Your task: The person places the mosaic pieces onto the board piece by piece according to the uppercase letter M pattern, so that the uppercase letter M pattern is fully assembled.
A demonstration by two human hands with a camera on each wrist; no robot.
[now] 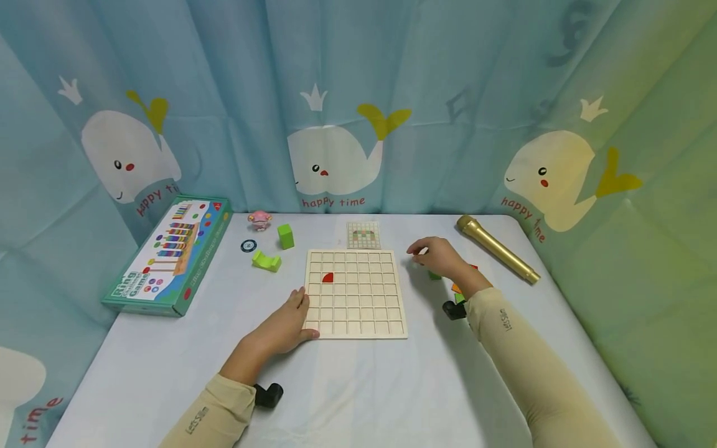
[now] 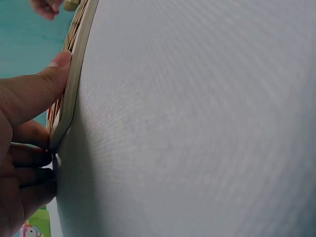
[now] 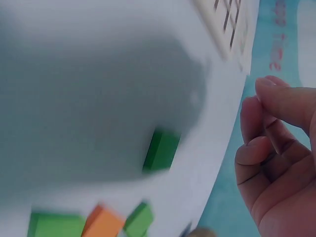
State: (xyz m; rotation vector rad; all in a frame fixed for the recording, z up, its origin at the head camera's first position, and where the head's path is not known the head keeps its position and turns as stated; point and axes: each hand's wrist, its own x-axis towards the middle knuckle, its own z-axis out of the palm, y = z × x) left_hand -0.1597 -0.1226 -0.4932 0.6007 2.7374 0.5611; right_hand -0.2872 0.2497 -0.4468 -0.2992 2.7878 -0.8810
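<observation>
On the far left of the white table (image 1: 140, 373) I see a green game box (image 1: 162, 255). To its right are a small pink toy (image 1: 260, 219), a round black-and-white disc (image 1: 249, 246), a scooped light-green block (image 1: 266, 262) and an upright light-green block (image 1: 285, 236).

The left hand (image 1: 285, 322) is spread wide at the gridded board's (image 1: 358, 302) near left corner, thumb against the near edge, fingers along the left side. A red quarter-round piece (image 1: 328, 277) sits in one of the board's squares, second column from the left, third row from the far edge. Just past the far edge lies a patterned card (image 1: 363, 236).

Right of the board, the right hand (image 1: 440, 256) hangs above the table, narrow, thumb close to the forefinger; I cannot tell whether anything small is between them. Below it lies a dark green block (image 1: 434, 275), with an orange block (image 1: 456, 288) and a bright green block (image 1: 459, 298) near the wrist. Farthest right rests a gold microphone (image 1: 498, 250).
</observation>
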